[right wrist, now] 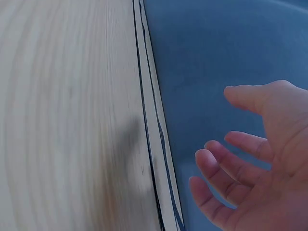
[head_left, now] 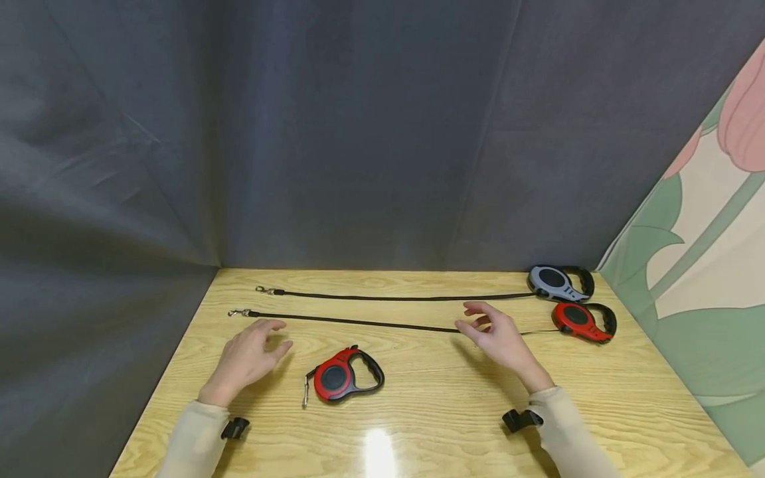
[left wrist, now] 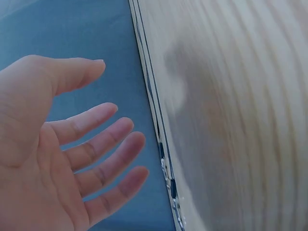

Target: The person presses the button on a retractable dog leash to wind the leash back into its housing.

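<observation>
Both hands hover over the wooden table with nothing in them. My left hand (head_left: 246, 360), fingers loosely bent and apart, is left of a red and black retractable dog leash (head_left: 333, 378) whose cord is wound in, its metal clip hanging out at the left. My right hand (head_left: 499, 337) is raised above the cord of a second red leash (head_left: 578, 320), hiding part of that cord. Behind it a grey retractable leash (head_left: 552, 282) lies with its black cord drawn out to the left. In the wrist views, the left palm (left wrist: 53, 178) and right palm (right wrist: 274, 192) show relaxed fingers.
Two metal clips, a rear one (head_left: 265, 290) and a nearer one (head_left: 239, 313), end the stretched cords at the left. A dark grey curtain (head_left: 370, 133) closes off the back and left. Flower-patterned fabric (head_left: 705, 265) borders the table (head_left: 430, 411) on the right.
</observation>
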`<state>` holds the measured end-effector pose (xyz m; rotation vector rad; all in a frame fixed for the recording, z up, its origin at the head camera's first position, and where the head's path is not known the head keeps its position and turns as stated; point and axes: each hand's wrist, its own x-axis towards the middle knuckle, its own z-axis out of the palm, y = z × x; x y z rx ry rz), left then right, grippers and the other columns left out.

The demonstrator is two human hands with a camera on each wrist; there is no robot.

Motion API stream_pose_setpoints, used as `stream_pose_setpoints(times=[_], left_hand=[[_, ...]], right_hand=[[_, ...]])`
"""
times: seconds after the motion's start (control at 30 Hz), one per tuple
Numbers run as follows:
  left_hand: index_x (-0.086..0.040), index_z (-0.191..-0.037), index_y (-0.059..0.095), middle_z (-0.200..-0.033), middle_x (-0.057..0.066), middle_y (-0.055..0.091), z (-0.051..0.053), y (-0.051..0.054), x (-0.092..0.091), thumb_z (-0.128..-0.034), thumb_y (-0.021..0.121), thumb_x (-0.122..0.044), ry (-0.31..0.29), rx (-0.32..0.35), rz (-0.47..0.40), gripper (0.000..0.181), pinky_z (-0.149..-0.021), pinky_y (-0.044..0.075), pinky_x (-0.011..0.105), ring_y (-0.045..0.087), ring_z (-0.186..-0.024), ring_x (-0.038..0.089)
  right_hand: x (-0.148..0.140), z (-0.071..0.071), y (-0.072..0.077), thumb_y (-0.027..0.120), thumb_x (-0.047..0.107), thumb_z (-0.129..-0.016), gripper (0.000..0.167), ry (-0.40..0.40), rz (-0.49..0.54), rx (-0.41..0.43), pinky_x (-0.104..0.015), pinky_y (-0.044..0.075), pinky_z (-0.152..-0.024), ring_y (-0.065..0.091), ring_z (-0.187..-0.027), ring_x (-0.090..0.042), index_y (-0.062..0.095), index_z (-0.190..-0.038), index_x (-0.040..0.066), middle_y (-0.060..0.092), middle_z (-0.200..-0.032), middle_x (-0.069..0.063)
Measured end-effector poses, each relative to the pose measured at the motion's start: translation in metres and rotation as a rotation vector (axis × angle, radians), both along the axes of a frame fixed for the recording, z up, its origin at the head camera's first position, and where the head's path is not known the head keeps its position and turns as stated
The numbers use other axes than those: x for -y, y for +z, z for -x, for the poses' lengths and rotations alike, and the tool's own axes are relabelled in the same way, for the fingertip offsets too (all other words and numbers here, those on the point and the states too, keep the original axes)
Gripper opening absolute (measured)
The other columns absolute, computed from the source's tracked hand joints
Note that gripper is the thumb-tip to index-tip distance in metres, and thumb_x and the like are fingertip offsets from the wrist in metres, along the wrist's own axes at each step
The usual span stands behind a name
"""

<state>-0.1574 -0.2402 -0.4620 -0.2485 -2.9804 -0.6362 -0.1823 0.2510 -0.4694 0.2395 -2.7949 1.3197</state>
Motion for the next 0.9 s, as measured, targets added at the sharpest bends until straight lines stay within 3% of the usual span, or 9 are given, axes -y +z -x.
stream_pose_setpoints(times=[0.33, 0.7, 0.8, 0.9], left_hand=[[-0.007, -0.138, 0.068, -0.137, 0.017, 0.070, 0.005, -0.005, 0.016, -0.1012, 0.072, -0.036, 0.041, 0.003, -0.013, 0.047, -0.083, 0.057, 0.057, 0.071, -0.107, 0.034], [-0.007, -0.141, 0.067, -0.136, 0.020, 0.070, 0.007, -0.007, 0.027, -0.1019, 0.070, -0.038, 0.087, 0.012, -0.020, 0.050, -0.087, 0.056, 0.060, 0.070, -0.111, 0.037], [-0.007, -0.140, 0.067, -0.133, 0.020, 0.071, 0.007, -0.007, 0.028, -0.1018, 0.070, -0.038, 0.097, 0.008, -0.025, 0.049, -0.083, 0.057, 0.059, 0.071, -0.109, 0.037], [-0.007, -0.140, 0.067, -0.134, 0.020, 0.070, 0.008, -0.006, 0.030, -0.1022, 0.070, -0.038, 0.110, 0.006, -0.026, 0.049, -0.084, 0.056, 0.060, 0.070, -0.110, 0.039]], right_hand=[[-0.052, 0.003, 0.000, 0.070, 0.037, -0.104, 0.054, -0.094, -0.069, -0.032, -0.025, 0.056, -0.076, 0.071, -0.108, -0.038, 0.062, -0.144, 0.001, 0.069, -0.134, -0.025], [-0.100, 0.002, 0.008, 0.068, 0.041, -0.104, 0.054, -0.213, -0.169, -0.077, -0.026, 0.054, -0.072, 0.071, -0.110, -0.044, 0.065, -0.140, 0.001, 0.070, -0.133, -0.026], [-0.114, 0.001, 0.009, 0.067, 0.042, -0.104, 0.054, -0.255, -0.187, -0.076, -0.022, 0.051, -0.071, 0.072, -0.104, -0.036, 0.066, -0.139, 0.001, 0.072, -0.130, -0.026], [-0.128, -0.001, 0.009, 0.068, 0.043, -0.104, 0.052, -0.298, -0.200, -0.082, -0.017, 0.047, -0.069, 0.068, -0.092, -0.009, 0.069, -0.137, 0.003, 0.074, -0.124, -0.025]])
